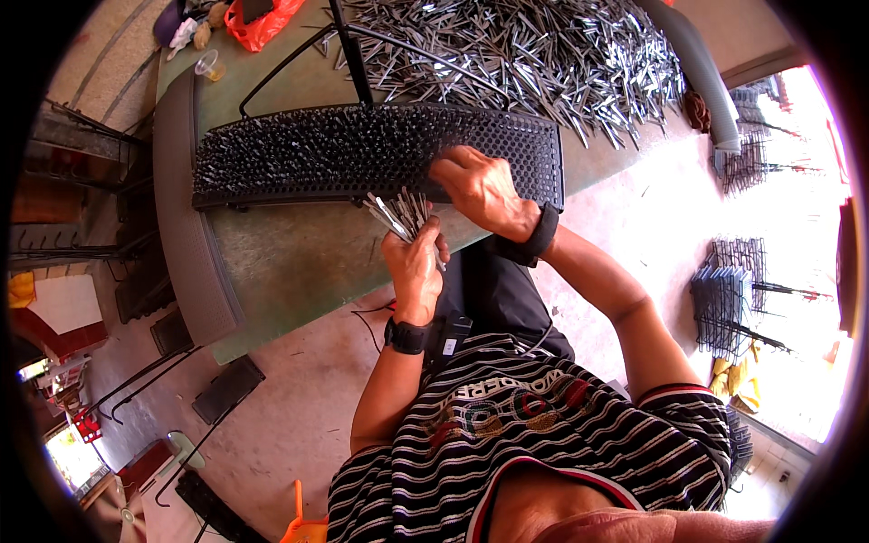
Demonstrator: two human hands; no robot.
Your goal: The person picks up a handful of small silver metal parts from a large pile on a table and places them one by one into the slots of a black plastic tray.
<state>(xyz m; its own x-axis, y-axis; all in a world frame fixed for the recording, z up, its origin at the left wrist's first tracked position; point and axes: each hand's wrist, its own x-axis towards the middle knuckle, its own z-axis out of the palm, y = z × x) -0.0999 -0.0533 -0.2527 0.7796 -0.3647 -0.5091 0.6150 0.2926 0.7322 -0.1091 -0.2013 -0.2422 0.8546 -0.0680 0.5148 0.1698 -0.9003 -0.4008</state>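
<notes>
My left hand (416, 270) is closed round a bundle of thin metal strips (396, 215), which fan out above its fingers. It is just below the front edge of a long, curved black perforated rack (536, 149). Many small pieces stand upright in the rack's holes from its left end to about the middle; the holes towards the right end show bare. Over the right half of the rack, my right hand (487, 190) has its fingers curled and pinched together. The fingertips are blurred, so anything between them is hidden from me.
Beyond the rack lies a large heap of loose metal strips (507, 63) on the green tabletop (299, 262). Grey padded rolls (186, 199) flank the table. A plastic cup (210, 65) and a red bag (258, 27) stand far left. Wire racks (729, 290) occupy the floor at right.
</notes>
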